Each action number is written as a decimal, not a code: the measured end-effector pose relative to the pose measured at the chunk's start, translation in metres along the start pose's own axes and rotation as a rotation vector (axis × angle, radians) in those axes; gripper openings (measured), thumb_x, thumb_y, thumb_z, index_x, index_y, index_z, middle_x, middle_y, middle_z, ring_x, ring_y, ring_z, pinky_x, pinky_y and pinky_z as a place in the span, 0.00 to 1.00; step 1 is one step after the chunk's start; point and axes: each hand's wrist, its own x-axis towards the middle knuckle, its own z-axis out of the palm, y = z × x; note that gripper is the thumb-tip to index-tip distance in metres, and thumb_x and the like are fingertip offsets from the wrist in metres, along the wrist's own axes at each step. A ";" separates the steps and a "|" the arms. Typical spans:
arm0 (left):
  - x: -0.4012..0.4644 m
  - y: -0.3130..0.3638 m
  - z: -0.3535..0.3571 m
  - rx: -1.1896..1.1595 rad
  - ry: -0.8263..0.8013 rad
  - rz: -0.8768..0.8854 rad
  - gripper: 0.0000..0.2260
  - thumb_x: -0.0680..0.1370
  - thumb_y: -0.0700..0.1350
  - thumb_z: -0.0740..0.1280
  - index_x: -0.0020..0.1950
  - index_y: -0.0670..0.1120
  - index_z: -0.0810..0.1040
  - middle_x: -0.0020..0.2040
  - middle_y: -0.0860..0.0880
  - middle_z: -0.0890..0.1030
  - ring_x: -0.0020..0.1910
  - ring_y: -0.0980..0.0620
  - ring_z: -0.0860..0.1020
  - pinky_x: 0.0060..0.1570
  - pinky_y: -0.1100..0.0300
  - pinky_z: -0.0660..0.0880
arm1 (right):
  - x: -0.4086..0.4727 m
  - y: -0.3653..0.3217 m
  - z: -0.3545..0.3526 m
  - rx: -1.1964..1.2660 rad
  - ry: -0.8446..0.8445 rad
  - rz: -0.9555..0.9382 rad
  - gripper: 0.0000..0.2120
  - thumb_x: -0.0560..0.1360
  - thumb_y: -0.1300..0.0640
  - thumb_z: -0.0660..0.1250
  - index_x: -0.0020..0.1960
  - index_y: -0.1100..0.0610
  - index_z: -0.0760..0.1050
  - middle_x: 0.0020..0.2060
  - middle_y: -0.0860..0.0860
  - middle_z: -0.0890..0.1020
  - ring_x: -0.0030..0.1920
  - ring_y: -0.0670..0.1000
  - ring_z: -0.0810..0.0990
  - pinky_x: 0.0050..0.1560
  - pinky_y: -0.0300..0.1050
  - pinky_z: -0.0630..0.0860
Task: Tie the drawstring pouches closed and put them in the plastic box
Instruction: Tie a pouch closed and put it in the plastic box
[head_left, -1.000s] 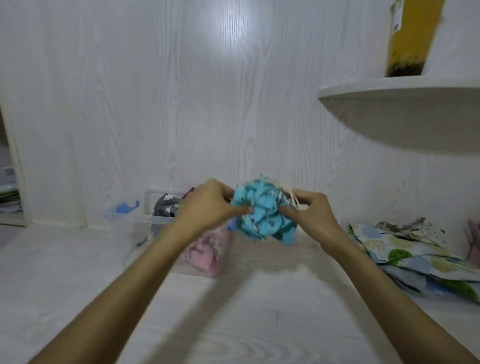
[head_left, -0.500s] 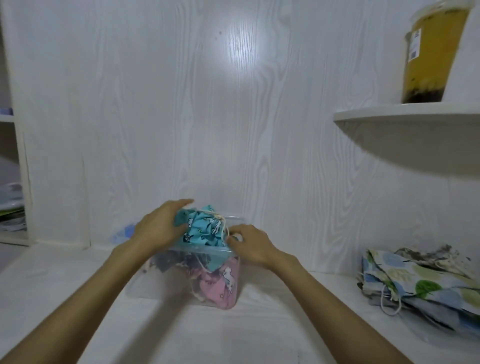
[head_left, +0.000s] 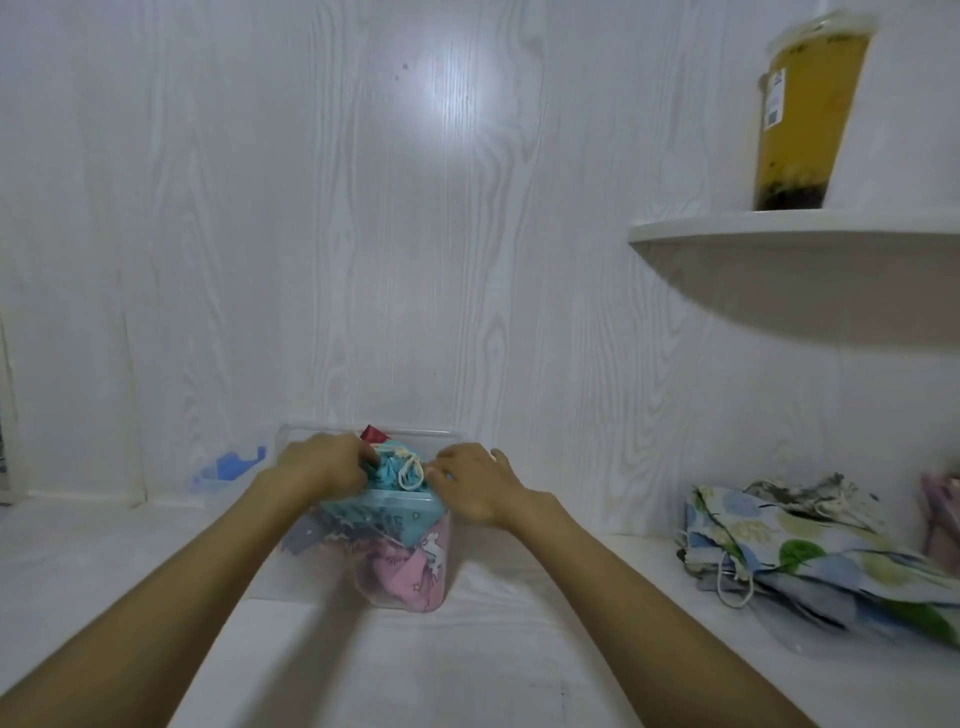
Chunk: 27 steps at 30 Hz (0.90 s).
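Observation:
A clear plastic box (head_left: 445, 566) stands on the white table against the back wall, holding several tied pouches; a pink one (head_left: 415, 566) shows through its front. A blue drawstring pouch (head_left: 392, 467) with a white cord sits on top, rising above the rim. My left hand (head_left: 324, 465) presses on the pouch's left side with curled fingers. My right hand (head_left: 475, 486) rests on its right side at the box rim, fingers bent down. Both hands touch the blue pouch.
A pile of flat, untied patterned pouches (head_left: 810, 551) lies at the right on the table. A wall shelf (head_left: 795, 231) at upper right carries a yellow drink cup (head_left: 805, 114). A blue-clipped clear lid (head_left: 228, 467) leans behind the box at left.
The blue pouch was held in the air between both hands, then lowered into the box. It now sits deeper, with both hands pressing it down.

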 end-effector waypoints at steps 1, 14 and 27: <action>-0.008 0.006 -0.003 0.047 0.133 -0.022 0.17 0.77 0.45 0.63 0.65 0.55 0.75 0.63 0.49 0.78 0.60 0.48 0.75 0.57 0.57 0.71 | -0.012 0.003 -0.003 0.013 0.071 -0.022 0.19 0.81 0.52 0.48 0.61 0.54 0.75 0.62 0.52 0.73 0.68 0.54 0.64 0.71 0.58 0.53; -0.032 0.214 0.052 -0.826 -0.068 0.327 0.10 0.76 0.42 0.66 0.54 0.47 0.83 0.53 0.45 0.83 0.52 0.49 0.80 0.50 0.58 0.76 | -0.180 0.204 -0.019 -0.189 0.306 0.592 0.29 0.77 0.52 0.57 0.76 0.55 0.54 0.76 0.53 0.56 0.75 0.53 0.55 0.73 0.49 0.54; -0.020 0.333 0.124 -1.274 -0.331 0.111 0.11 0.77 0.50 0.67 0.41 0.43 0.78 0.43 0.48 0.77 0.40 0.51 0.76 0.39 0.65 0.71 | -0.200 0.245 -0.022 0.103 0.907 0.453 0.06 0.74 0.58 0.69 0.49 0.56 0.83 0.46 0.50 0.85 0.45 0.50 0.81 0.46 0.38 0.74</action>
